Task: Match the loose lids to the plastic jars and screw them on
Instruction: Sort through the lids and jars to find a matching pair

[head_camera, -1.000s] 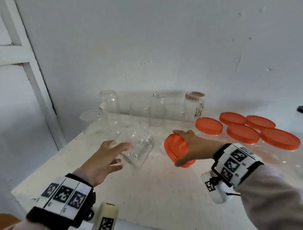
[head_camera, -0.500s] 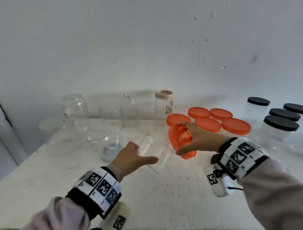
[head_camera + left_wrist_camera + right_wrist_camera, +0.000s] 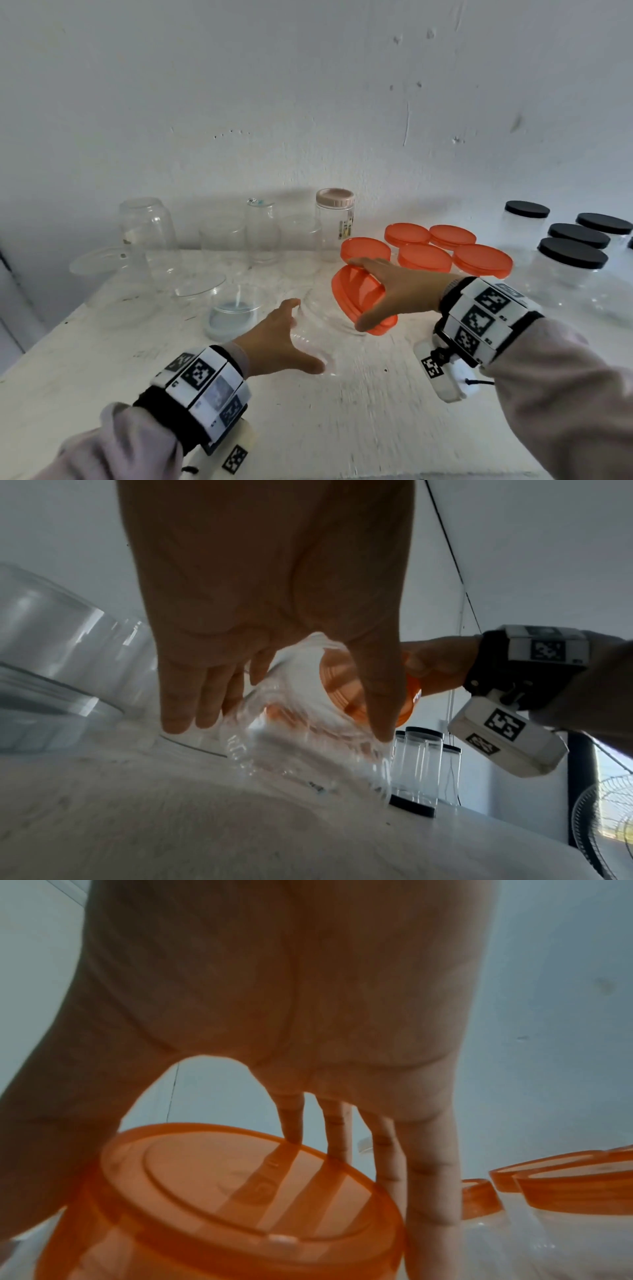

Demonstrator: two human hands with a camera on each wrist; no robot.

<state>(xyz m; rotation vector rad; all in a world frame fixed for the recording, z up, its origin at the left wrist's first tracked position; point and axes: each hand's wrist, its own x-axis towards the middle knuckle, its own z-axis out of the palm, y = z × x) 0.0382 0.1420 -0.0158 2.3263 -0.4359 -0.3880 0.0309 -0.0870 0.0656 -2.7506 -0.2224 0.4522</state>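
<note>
I have my right hand (image 3: 394, 294) pinching an orange lid (image 3: 359, 301) at the mouth of the tilted jar (image 3: 322, 329) my left hand (image 3: 277, 335) clasps over the desk (image 3: 342, 428), not yet threaded; black-lidded jars (image 3: 568, 260) look done, five orange lids (image 3: 424, 255) remain.

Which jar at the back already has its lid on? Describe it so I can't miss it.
Look along the white wall at the row of clear jars behind the hands. At the row's right end, just left of the orange lids, stands the tall narrow jar. It alone there wears a pale pinkish cap and a side label.
</note>
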